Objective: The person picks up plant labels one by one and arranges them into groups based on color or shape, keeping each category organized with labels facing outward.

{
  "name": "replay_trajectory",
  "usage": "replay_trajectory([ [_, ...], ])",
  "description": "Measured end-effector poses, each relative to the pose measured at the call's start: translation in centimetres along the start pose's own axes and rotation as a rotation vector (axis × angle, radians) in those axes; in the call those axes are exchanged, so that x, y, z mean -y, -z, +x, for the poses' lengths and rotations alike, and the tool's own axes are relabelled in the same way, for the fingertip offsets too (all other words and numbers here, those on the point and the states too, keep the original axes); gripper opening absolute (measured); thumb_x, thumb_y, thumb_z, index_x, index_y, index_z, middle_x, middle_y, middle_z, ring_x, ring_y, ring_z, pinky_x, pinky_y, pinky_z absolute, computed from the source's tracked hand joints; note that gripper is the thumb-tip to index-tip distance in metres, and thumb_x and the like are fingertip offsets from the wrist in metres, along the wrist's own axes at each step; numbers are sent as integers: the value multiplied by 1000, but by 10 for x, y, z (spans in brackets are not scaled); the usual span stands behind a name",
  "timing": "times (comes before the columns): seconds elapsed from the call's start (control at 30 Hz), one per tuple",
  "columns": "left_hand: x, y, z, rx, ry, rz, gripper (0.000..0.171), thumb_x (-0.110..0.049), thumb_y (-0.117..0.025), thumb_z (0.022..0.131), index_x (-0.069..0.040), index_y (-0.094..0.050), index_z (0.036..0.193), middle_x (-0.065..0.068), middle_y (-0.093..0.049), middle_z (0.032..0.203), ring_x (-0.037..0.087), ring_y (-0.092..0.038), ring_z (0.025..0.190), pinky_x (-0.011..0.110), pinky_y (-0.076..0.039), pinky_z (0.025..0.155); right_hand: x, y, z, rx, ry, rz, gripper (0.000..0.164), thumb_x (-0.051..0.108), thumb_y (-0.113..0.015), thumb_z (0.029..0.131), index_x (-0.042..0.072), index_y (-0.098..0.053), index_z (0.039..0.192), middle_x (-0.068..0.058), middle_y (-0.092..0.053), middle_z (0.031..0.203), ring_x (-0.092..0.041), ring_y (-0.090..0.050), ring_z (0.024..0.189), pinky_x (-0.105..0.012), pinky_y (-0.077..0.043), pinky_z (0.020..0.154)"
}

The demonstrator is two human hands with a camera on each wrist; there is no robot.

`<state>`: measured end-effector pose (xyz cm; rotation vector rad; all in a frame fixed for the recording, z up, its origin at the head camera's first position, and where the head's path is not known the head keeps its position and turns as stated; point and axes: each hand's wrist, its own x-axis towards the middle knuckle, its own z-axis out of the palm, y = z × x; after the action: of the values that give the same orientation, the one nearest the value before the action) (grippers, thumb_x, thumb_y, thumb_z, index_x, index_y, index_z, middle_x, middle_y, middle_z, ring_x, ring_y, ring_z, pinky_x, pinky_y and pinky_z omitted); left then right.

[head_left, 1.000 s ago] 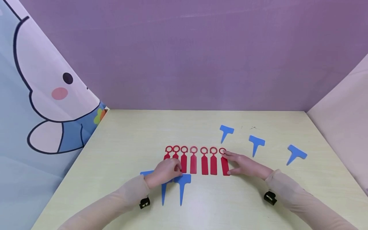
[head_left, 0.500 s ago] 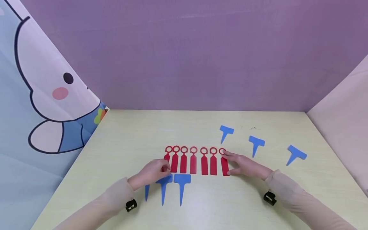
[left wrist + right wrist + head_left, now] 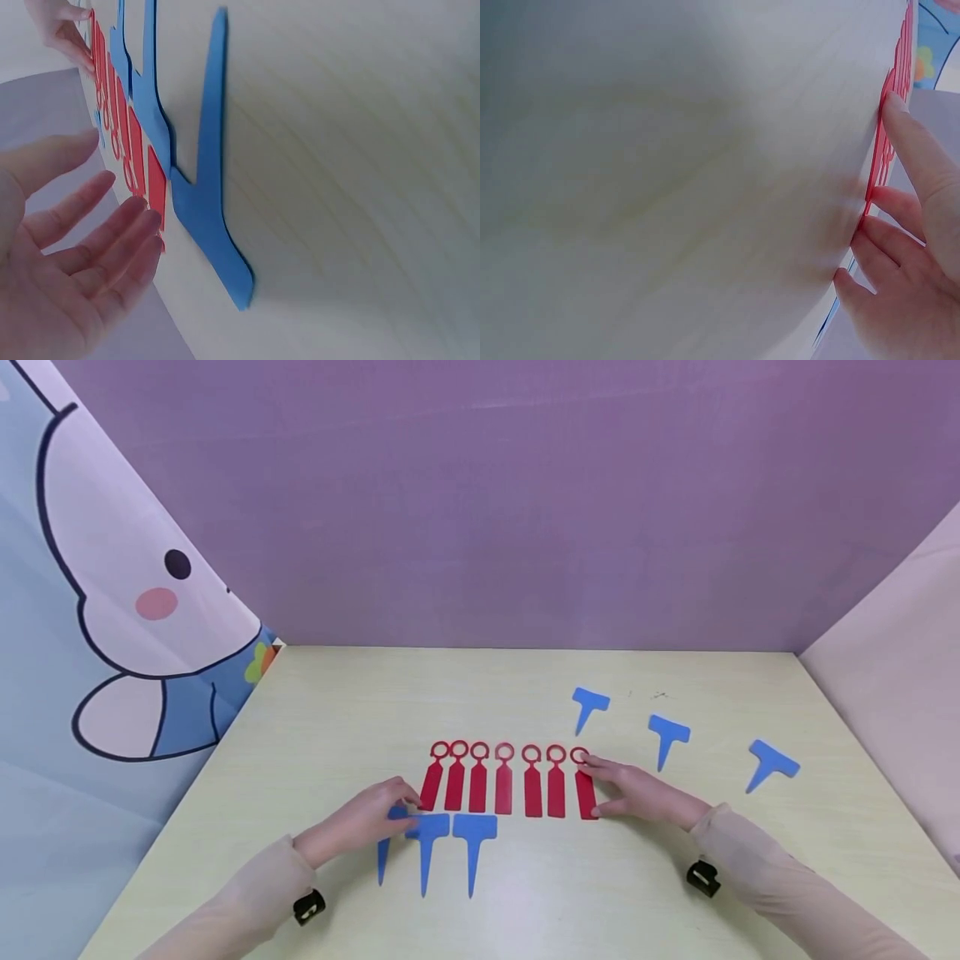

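Observation:
Several red tags with ring ends (image 3: 478, 787) lie side by side in a row on the table. Below their left part are three blue T-shaped plant labels (image 3: 474, 837), stems toward the person. My left hand (image 3: 356, 821) is at the leftmost blue label (image 3: 382, 860), partly covering its crossbar, beside the leftmost red tag (image 3: 431, 787). In the left wrist view its fingers (image 3: 124, 244) are loosely bent, with nothing held; contact with the label cannot be made out. My right hand (image 3: 645, 793) rests on the rightmost red tag (image 3: 586, 795), fingers extended, thumb at its lower end.
Three more blue T-shaped labels lie apart at the right: one toward the back (image 3: 591, 702), one further right (image 3: 669, 733), one at the far right (image 3: 772, 763). A purple backdrop (image 3: 525, 527) rises behind the light wooden table (image 3: 570, 893).
My left hand has moved left along the row, uncovering the left red tags and the tops of two blue labels. The right hand has stayed on the rightmost tag.

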<state>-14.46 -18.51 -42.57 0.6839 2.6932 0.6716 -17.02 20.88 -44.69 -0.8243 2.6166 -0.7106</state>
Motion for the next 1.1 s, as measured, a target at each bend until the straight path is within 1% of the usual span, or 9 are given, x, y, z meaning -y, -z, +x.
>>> replay_trajectory([
  [0.13,6,2,-5,-8,-49,41,26,-15,-69,75,-3,-62,98,3,-57,93,19,-56,85,34,-50,76,1,0,0,7,-11,15,67,22,-71,74,2,-42,130,-16,-31,140,-37,-28,126,-42,-37,94],
  [0.23,9,4,-9,-2,-65,68,28,-16,-70,75,-3,-63,98,4,-57,95,19,-55,87,34,-50,77,1,0,0,13,-14,18,67,22,-71,74,2,-41,131,-15,-30,140,-36,-28,127,-42,-37,95],
  [0.3,11,4,-11,7,-58,75,29,-17,-70,74,-3,-62,98,5,-57,96,19,-54,88,35,-50,78,0,0,0,14,-12,17,67,22,-71,74,1,-41,131,-16,-30,140,-36,-27,127,-42,-37,95],
  [0.5,13,7,-19,35,21,99,36,-20,-72,73,-4,-61,104,9,-56,106,25,-53,98,40,-47,83,-1,-1,1,16,-13,22,68,23,-71,74,2,-41,131,-15,-30,140,-35,-27,127,-41,-38,95],
  [0.67,13,8,-27,62,77,113,48,-22,-73,72,-3,-58,113,12,-52,118,30,-49,109,44,-42,90,-2,-1,1,15,-10,21,69,24,-71,74,2,-40,131,-15,-31,140,-35,-27,127,-41,-38,95],
  [0.77,14,8,-33,69,57,134,53,-23,-73,72,-3,-55,118,13,-49,124,31,-47,112,45,-41,90,-2,-1,1,12,-6,22,69,24,-71,74,1,-40,131,-15,-31,140,-35,-27,127,-41,-38,95],
  [0.87,17,8,-37,68,9,162,57,-24,-73,71,-1,-53,119,14,-47,126,32,-46,114,45,-41,90,-3,-1,1,10,-3,22,69,24,-71,74,1,-40,131,-15,-31,140,-36,-27,127,-41,-38,95],
  [0.93,19,7,-40,68,-11,176,60,-26,-73,71,0,-52,121,14,-46,128,32,-45,115,44,-41,90,-3,-1,1,10,-3,21,69,24,-71,74,2,-40,131,-15,-31,140,-36,-27,127,-40,-38,94],
  [1.1,22,2,-45,87,-28,187,67,-31,-72,72,-1,-46,127,13,-40,134,31,-40,120,43,-39,93,-2,0,1,12,-2,16,69,24,-71,74,2,-40,131,-15,-31,140,-35,-28,127,-39,-39,93],
])
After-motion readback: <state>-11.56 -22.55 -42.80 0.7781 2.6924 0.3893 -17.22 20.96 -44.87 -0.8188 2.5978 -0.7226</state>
